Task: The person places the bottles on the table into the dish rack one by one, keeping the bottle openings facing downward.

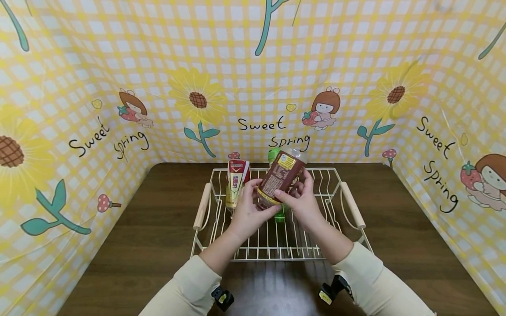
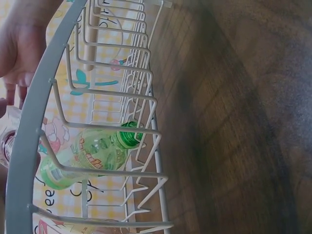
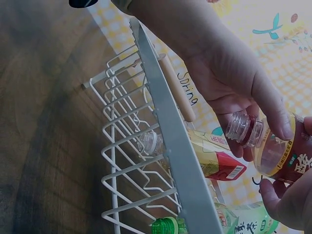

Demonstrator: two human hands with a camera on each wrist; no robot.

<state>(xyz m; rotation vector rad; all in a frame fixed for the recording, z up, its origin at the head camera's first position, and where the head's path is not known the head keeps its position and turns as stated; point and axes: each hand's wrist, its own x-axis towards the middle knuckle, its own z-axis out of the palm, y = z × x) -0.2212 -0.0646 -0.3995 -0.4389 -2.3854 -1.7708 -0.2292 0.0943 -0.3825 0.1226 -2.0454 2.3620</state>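
Both hands hold a plastic bottle with a brown label [image 1: 278, 177] above the rack, tilted with its base up and right. Its threaded neck [image 3: 243, 129] points downward, hidden behind the hands in the head view. My left hand [image 1: 249, 215] grips the lower end, thumb on the yellow label band in the right wrist view. My right hand [image 1: 306, 204] grips the right side, thumb across the label. Close below, a green bottle [image 2: 90, 156] leans neck-down in the rack. To its left stands a yellow and red bottle [image 1: 236, 182], also neck-down.
The cream wire rack [image 1: 253, 253] stands on a dark wooden table [image 1: 150, 245], with a wooden handle [image 1: 352, 204] at each side. A yellow checked cloth [image 1: 245, 79] with printed flowers and figures encloses the back and sides.
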